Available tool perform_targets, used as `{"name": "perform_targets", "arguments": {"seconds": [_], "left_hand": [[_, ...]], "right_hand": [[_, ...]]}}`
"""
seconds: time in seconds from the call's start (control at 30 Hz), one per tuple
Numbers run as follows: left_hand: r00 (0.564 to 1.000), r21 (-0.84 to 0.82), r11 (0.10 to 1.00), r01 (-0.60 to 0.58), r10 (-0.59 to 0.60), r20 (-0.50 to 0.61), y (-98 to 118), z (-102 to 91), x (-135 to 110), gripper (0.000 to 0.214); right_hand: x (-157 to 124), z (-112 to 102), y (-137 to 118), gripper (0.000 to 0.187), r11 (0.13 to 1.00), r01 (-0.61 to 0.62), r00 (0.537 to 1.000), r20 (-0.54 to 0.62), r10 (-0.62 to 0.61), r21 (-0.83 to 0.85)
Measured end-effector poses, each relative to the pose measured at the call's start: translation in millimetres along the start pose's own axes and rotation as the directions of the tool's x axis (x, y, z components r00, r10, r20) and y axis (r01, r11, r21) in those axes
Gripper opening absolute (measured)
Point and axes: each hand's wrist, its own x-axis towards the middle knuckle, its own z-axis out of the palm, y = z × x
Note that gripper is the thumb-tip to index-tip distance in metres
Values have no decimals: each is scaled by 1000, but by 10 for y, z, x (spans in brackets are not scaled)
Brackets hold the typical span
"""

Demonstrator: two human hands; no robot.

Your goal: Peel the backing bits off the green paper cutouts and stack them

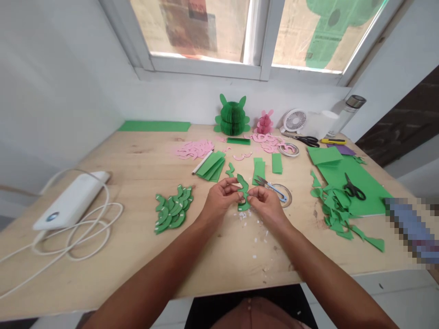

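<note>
My left hand [221, 197] and my right hand [265, 202] meet over the middle of the wooden table [144, 160], both pinched on one curved green paper cutout [243, 186] held upright between them. A pile of similar green curved cutouts [173, 209] lies left of my left hand. Small scissors with blue handles [272, 186] rest on a roll of clear tape [286, 194] just beyond my right hand. White paper specks [255, 237] are scattered under my hands.
A white power bank [70, 201] with coiled cable lies at left. Folded green strips [212, 165], pink cutouts [194, 148], green and pink honeycomb paper figures [233, 116], a small fan [295, 119], black scissors [353, 188] on green sheets and scraps [338, 210] lie beyond and right.
</note>
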Motion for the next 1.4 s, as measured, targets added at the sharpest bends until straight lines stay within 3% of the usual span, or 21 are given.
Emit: {"name": "perform_targets", "arguments": {"seconds": [0.3,0.5,0.8,1.0,1.2,1.4], "left_hand": [[1000,-21,999,24,-24,14,2,-28,16,43],[999,-36,999,31,-31,19,-13,-26,21,42],[1000,62,998,-20,20,10,-51,-20,24,56],[997,-8,1000,29,-29,69,-17,-29,5,49],[969,-117,968,222,-207,133,73,-62,3,35],[973,44,978,204,-208,104,76,-42,-10,25]], "right_hand": [[-19,1,-43,7,1000,2,999,41,-2,4],[7,0,24,9,1000,3,1000,7,-3,-6],[13,2,46,11,1000,24,999,24,-23,-16],[-4,6,8,14,998,-30,999,33,29,57],[-22,3,-50,19,982,-101,995,0,102,162],[-8,-20,-27,19,979,-100,994,-22,106,175]]}}
